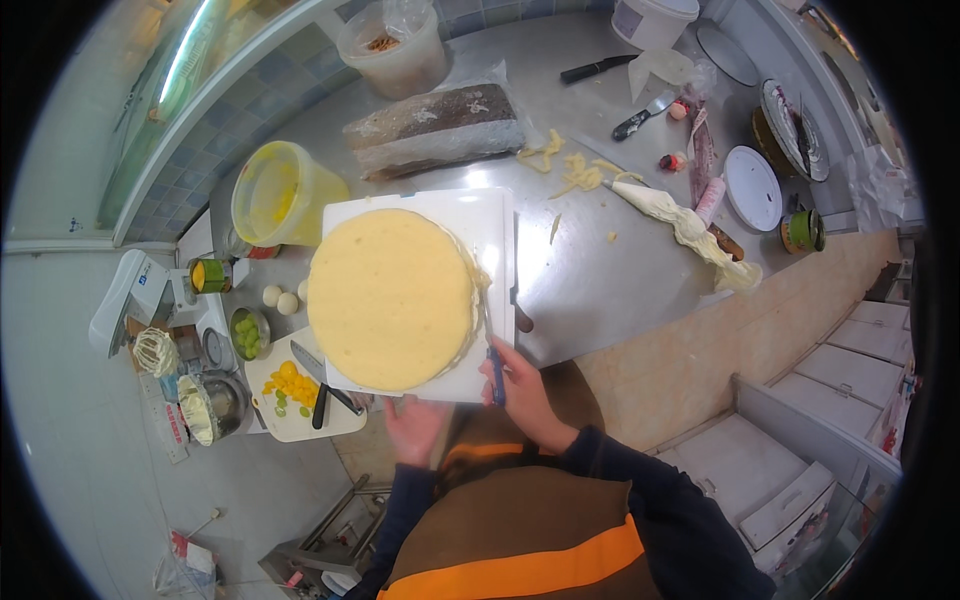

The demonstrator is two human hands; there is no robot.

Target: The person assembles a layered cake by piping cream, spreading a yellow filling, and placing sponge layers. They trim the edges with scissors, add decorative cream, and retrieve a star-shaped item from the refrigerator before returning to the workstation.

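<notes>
A round yellow sponge cake [390, 296], with cream showing at its right edge, sits on a white square board [489, 225]. My right hand [521, 386] grips the blue handle of scissors or a similar tool [496, 375]; its thin blade points up along the cake's right side. At the board's near edge is my left hand [416, 427], palm up and partly under the board, its fingertips hidden. Yellow trimmings [581, 174] lie on the steel table beyond the board's right corner.
On the left are a cutting board [341, 427] with diced yellow fruit and a knife, a bowl of green grapes [246, 335] and a yellowish bucket [289, 195]. A wrapped loaf-shaped block [442, 131] lies behind. A cream-filled piping bag [660, 206] and a spatula [641, 120] are at right.
</notes>
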